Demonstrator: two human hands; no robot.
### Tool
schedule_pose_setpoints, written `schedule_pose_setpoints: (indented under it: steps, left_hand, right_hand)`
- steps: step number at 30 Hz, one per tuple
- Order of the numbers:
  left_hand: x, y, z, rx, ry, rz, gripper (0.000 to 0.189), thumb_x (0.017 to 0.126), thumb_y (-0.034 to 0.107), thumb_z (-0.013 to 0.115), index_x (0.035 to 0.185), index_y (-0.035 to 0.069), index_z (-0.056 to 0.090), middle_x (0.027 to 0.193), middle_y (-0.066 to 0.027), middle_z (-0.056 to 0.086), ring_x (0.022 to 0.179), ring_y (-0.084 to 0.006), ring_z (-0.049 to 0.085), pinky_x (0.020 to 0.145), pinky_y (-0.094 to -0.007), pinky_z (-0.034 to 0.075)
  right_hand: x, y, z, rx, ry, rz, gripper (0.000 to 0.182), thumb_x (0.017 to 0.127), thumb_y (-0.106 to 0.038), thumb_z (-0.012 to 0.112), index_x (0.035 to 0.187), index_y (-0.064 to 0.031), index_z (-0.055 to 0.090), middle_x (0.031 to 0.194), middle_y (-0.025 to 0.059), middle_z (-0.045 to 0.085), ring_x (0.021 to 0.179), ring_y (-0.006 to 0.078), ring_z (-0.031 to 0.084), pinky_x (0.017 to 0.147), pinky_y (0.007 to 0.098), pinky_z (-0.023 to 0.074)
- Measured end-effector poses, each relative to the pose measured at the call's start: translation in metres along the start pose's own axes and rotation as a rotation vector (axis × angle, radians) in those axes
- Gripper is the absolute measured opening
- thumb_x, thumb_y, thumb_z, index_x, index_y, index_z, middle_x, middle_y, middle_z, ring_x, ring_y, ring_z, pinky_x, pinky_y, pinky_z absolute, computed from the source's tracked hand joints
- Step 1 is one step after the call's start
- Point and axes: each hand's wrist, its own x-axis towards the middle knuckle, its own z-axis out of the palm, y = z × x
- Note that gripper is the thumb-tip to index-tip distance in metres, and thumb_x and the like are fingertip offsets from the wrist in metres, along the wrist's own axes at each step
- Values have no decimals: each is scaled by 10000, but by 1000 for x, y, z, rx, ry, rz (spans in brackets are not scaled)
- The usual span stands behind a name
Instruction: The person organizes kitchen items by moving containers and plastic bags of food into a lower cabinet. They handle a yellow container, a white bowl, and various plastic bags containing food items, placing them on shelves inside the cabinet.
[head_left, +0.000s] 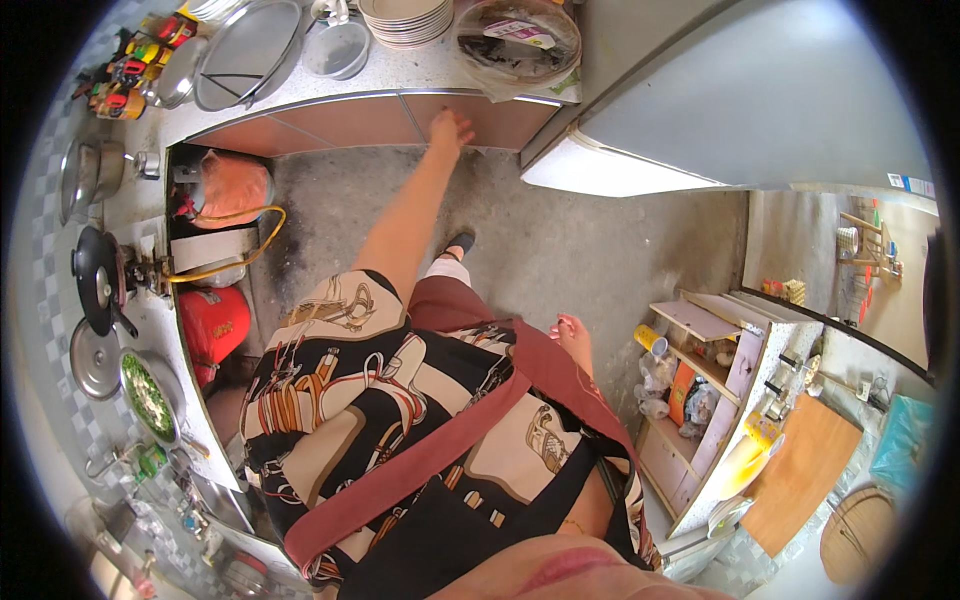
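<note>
My left hand (450, 129) reaches out at the top centre, its fingers apart, over or against the reddish-brown cabinet doors (480, 120) below the counter; whether it touches them I cannot tell. It holds nothing that I can see. On the counter above it are a stack of plates (407, 22), a translucent plastic bowl (337, 51) and a round container wrapped in plastic film (517, 41). My right hand (572, 336) hangs low beside my body, above the concrete floor (540, 247), fingers partly curled. Nothing shows in it, though its palm is partly hidden.
To the left, the counter bears a black pan (96, 281), a metal lid (95, 358) and a pan of chopped greens (148, 397). A refrigerator (750, 97) stands upper right. An open cabinet (705, 375) and a wooden board (802, 472) are at the right.
</note>
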Motion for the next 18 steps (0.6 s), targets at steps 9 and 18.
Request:
schedule_pose_setpoints:
  steps: [9,18]
  left_hand:
    - [69,56,-27,-423,-33,-10,469,1039,422,339,1388,113,388,1396,-123,442,1239,-328,496,1026,-600,381]
    - [26,44,-38,-502,133,-67,529,1015,493,422,1157,-11,494,1062,-174,592,945,-328,606,885,-523,514]
  right_hand:
    - [4,19,54,-99,-67,-68,238,976,-104,531,1172,9,607,912,96,710,738,138,667,683,273,530]
    - [-11,-28,87,-80,48,44,242,970,-114,527,1154,19,610,884,89,701,743,140,669,688,283,533]
